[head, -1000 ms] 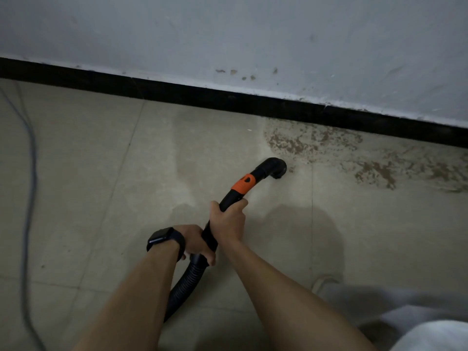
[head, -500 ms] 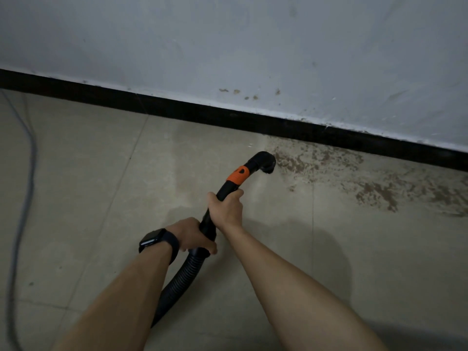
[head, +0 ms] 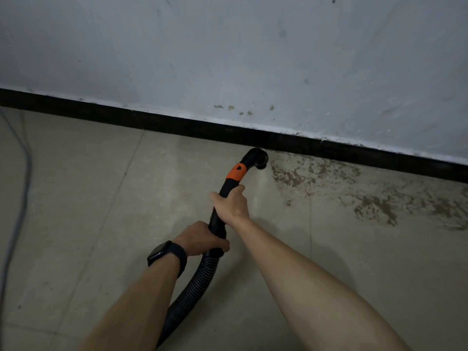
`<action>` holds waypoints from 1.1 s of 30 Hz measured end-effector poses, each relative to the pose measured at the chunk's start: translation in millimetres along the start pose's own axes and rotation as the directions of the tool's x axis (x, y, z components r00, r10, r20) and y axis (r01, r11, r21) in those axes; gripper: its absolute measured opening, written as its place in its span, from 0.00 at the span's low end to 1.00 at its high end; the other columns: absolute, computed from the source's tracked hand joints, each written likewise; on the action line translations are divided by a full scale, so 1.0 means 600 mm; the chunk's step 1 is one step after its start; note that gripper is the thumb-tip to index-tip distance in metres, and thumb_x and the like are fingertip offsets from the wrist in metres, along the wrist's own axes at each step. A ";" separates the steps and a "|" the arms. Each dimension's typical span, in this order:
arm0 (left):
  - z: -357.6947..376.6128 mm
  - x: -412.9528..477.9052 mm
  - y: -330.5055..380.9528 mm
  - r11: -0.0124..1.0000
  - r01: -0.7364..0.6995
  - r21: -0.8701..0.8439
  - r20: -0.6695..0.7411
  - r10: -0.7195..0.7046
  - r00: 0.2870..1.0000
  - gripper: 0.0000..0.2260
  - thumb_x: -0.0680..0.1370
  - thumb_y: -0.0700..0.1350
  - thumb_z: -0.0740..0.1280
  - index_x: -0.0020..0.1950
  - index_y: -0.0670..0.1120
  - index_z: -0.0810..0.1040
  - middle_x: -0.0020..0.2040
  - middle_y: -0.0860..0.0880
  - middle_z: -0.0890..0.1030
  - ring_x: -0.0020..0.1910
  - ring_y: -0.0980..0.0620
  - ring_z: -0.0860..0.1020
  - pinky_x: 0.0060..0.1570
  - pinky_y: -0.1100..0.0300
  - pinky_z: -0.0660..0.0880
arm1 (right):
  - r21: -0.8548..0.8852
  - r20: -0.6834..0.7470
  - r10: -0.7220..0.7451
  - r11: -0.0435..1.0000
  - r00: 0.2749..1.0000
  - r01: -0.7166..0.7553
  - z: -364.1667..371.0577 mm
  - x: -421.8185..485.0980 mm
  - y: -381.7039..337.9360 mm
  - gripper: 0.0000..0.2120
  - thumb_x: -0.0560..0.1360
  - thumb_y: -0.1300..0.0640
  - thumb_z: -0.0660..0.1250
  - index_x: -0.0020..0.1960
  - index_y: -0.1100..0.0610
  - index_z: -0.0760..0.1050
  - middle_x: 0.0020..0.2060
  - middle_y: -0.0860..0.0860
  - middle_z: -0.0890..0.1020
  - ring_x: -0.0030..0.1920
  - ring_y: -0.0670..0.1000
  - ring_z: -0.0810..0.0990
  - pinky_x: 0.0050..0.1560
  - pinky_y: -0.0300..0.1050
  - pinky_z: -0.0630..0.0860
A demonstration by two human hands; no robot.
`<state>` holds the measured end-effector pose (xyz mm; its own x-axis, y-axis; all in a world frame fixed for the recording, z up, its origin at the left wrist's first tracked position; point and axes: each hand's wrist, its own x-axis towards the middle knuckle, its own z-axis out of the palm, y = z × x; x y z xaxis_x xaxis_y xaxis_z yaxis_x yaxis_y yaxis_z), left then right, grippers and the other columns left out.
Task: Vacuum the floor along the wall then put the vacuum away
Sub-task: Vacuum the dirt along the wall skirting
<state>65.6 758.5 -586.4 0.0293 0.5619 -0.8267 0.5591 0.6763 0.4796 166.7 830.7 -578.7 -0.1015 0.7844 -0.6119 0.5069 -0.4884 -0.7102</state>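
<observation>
1. The right hand (head: 231,206) was wrapped round the black vacuum wand (head: 217,221), just below its orange collar (head: 236,172), with the arm stretched forward.
2. The left hand (head: 202,238) gripped the same wand lower down, where it joined the ribbed black hose (head: 192,290); a dark watch (head: 166,254) sat on that wrist.
3. The hose curved down and back toward the bottom edge of the view, between the two forearms.
4. The black nozzle (head: 255,159) was down on the tiled floor (head: 76,198), right at the foot of the black baseboard (head: 126,117) under the pale wall (head: 228,46).
5. A brown dirt patch (head: 329,178) spread along the floor to the right of the nozzle, starting just beside it.
6. A grey cable (head: 24,186) ran along the floor at the far left, well apart from the hands.
</observation>
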 end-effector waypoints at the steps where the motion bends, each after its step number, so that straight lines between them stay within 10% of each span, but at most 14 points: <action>1: 0.001 0.002 0.003 1.000 -0.001 -0.013 -0.009 0.001 1.000 0.13 0.67 0.51 0.78 0.45 0.45 0.83 0.43 0.47 0.85 0.40 0.51 0.82 0.38 0.60 0.77 | -0.009 0.005 0.000 1.000 1.000 0.000 -0.003 0.002 -0.002 0.31 0.78 0.50 0.67 0.73 0.60 0.56 0.52 0.55 0.79 0.46 0.55 0.81 0.40 0.45 0.76; 33: 0.037 0.006 0.006 0.989 0.073 0.132 0.128 -0.090 0.988 0.16 0.68 0.54 0.77 0.52 0.49 0.81 0.48 0.50 0.83 0.45 0.53 0.80 0.42 0.61 0.76 | -0.128 -0.148 0.056 0.989 0.987 -0.076 -0.010 -0.040 0.028 0.28 0.78 0.47 0.66 0.70 0.59 0.59 0.48 0.54 0.79 0.42 0.55 0.81 0.37 0.47 0.76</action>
<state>86.1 752.6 -594.3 0.0850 0.4332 -0.8973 0.6646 0.6463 0.3750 182.9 805.9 -574.0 0.0555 0.8036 -0.5926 0.6186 -0.4935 -0.6114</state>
